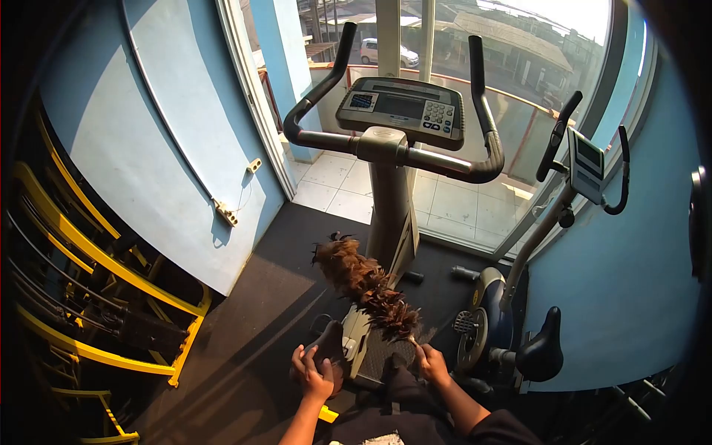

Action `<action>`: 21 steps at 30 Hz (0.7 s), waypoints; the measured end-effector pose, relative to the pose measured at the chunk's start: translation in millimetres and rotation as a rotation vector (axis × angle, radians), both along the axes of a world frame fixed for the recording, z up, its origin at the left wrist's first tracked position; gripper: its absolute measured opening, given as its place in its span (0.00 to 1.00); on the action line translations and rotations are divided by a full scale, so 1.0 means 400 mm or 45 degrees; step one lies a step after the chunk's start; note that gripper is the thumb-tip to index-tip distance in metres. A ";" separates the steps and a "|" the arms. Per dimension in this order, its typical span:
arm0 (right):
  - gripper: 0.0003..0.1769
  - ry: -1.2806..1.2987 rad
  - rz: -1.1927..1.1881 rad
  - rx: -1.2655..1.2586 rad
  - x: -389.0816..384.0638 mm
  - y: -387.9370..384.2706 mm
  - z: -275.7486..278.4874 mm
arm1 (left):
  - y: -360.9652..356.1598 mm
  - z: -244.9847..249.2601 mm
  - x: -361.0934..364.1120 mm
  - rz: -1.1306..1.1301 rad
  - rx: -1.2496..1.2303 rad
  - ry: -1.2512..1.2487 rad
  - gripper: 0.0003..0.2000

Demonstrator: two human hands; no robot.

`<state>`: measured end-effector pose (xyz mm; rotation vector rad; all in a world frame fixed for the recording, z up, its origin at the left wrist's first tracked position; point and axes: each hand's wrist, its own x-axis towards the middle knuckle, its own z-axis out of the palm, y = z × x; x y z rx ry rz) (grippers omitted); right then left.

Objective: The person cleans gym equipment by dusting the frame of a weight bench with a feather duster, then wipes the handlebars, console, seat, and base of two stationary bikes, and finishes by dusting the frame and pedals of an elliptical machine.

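Note:
My right hand (pixel 432 365) is closed around the short handle of a brown feather duster (pixel 363 285). The duster's feathers reach up and left, in front of the exercise bike's post (pixel 389 208). Low in the view, my left hand (pixel 314 378) is at the dark bike saddle (pixel 328 345), its fingers apart and seeming to rest on the saddle's near side. Part of the saddle is hidden behind that hand. Above the duster stand the bike's console (pixel 400 111) and curved black handlebars (pixel 486 159).
A second exercise bike (pixel 489 319) stands at the right by the blue wall. Yellow-framed gym equipment (pixel 111 278) fills the left side. An outlet strip (pixel 225 213) hangs on the left wall. Glass doors (pixel 512 133) open onto a tiled balcony (pixel 330 182).

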<state>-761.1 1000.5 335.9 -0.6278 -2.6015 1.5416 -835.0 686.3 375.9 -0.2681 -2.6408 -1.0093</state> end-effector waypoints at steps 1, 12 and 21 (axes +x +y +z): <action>0.19 0.018 -0.002 0.006 -0.008 -0.001 0.023 | 0.018 0.012 -0.012 -0.026 0.094 0.004 0.21; 0.16 0.399 -0.155 -0.273 -0.165 0.223 0.317 | 0.276 0.189 -0.258 -0.244 0.231 0.118 0.22; 0.15 0.400 -0.383 0.323 -0.315 0.819 0.705 | 0.691 0.594 -0.628 -0.757 0.230 0.711 0.31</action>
